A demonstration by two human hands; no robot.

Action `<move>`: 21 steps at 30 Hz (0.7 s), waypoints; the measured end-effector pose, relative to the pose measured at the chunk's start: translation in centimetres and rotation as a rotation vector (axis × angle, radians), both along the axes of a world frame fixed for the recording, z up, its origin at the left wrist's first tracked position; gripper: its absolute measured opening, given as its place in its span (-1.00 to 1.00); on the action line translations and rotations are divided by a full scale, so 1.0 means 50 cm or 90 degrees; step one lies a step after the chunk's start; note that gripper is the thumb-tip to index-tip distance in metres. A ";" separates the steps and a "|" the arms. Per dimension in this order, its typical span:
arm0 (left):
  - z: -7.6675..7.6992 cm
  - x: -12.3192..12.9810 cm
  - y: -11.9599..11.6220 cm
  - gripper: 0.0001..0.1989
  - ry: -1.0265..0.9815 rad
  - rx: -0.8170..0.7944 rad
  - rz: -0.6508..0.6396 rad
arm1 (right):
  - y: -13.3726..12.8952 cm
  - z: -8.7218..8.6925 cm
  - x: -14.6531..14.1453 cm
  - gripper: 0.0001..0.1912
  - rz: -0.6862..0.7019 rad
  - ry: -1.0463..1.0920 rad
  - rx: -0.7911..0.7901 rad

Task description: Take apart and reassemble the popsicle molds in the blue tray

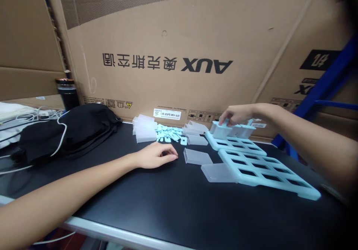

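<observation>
My left hand (154,155) rests on the black table, fingers curled loosely with a gap between thumb and fingertips and nothing held. Beyond it lies a pile of small light-blue pieces (169,132). My right hand (229,116) pinches the blue top of a translucent mold (222,131) at the rear blue rack (237,145); more capped molds stand in that rack. The front blue rack (268,170) has open slots. Two clear cases (197,156) (218,173) lie between my left hand and this rack.
Stacked clear cases (144,129) lie left of the pile, and others (195,128) right of it. A black bag (69,130), white cables (62,134) and a dark tumbler (68,93) occupy the left. A large cardboard box (167,86) stands behind; a blue metal frame (321,89) rises at right.
</observation>
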State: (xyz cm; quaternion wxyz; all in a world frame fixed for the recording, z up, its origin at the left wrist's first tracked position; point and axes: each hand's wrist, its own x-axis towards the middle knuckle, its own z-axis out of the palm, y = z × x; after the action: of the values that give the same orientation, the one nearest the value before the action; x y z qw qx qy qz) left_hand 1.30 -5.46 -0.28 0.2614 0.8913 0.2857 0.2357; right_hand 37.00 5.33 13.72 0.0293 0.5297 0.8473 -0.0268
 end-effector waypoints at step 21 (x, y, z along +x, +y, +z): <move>0.008 0.001 -0.006 -0.76 0.005 -0.006 0.004 | -0.006 0.025 -0.089 -0.76 -0.223 -0.071 -0.049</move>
State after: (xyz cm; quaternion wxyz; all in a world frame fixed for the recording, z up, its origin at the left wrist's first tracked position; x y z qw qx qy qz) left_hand 1.36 -5.74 0.13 0.2636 0.8902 0.2909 0.2314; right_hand 32.58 5.02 14.97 0.0911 0.6681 0.7377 -0.0344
